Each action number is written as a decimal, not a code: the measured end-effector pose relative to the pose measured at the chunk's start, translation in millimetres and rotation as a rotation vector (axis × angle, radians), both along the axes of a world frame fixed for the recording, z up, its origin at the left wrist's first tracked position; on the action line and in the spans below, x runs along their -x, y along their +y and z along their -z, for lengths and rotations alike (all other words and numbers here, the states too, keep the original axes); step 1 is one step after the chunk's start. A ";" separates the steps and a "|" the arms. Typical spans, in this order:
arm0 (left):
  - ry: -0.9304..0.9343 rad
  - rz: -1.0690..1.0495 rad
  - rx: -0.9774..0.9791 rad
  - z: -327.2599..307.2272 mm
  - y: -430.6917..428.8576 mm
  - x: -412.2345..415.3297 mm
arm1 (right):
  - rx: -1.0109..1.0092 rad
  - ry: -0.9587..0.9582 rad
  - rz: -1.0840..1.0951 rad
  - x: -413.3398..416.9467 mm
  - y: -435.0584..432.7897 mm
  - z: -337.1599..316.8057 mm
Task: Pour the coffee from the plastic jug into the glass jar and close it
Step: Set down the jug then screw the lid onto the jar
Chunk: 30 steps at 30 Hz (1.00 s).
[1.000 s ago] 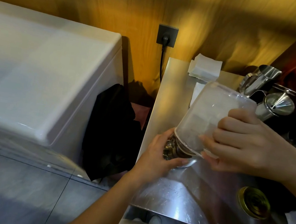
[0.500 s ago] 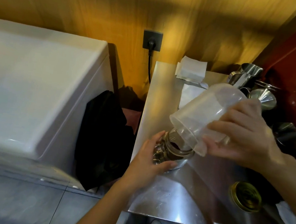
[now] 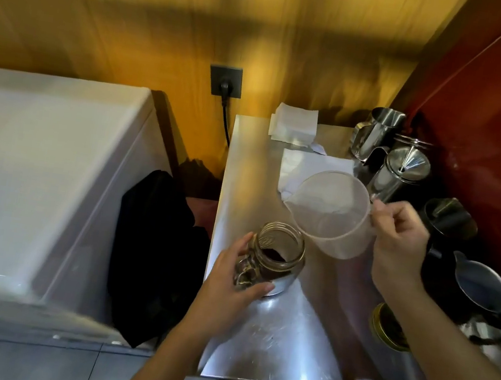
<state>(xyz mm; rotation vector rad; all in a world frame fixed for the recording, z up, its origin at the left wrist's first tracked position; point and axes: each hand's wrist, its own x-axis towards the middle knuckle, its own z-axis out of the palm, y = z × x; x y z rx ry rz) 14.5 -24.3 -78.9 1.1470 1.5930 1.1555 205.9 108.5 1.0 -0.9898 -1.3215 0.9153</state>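
A glass jar (image 3: 278, 252) stands open on the steel counter (image 3: 279, 334), with dark ground coffee in its bottom. My left hand (image 3: 228, 284) grips the jar's left side. My right hand (image 3: 397, 244) holds the clear plastic jug (image 3: 330, 214) by its handle, nearly upright, up and to the right of the jar, spout toward the left. The jug looks empty. A gold jar lid (image 3: 388, 327) lies on the counter at the right, partly hidden by my right forearm.
Steel pitchers (image 3: 377, 134) and a funnel (image 3: 408, 168) crowd the counter's back right; dark jugs (image 3: 482, 286) stand along the right edge. White paper sheets (image 3: 295, 123) lie at the back. A white chest appliance (image 3: 33, 173) stands left, with a black bag (image 3: 151, 256) in the gap.
The jug was tipped upside down over the jar's mouth; now it has been lifted away to the right and turned nearly upright. My left hand stays on the jar.
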 end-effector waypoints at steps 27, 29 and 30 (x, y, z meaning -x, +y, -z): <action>0.043 0.009 -0.111 2.2 12.8 -2.9 | 0.326 0.048 0.130 -30.1 -6.5 72.3; 0.032 0.010 -0.123 2.4 15.1 -4.2 | 0.296 -0.020 0.127 -34.8 -11.4 69.5; 0.030 0.014 -0.130 3.2 16.5 -5.2 | 0.281 -0.057 0.126 -38.3 -13.6 68.6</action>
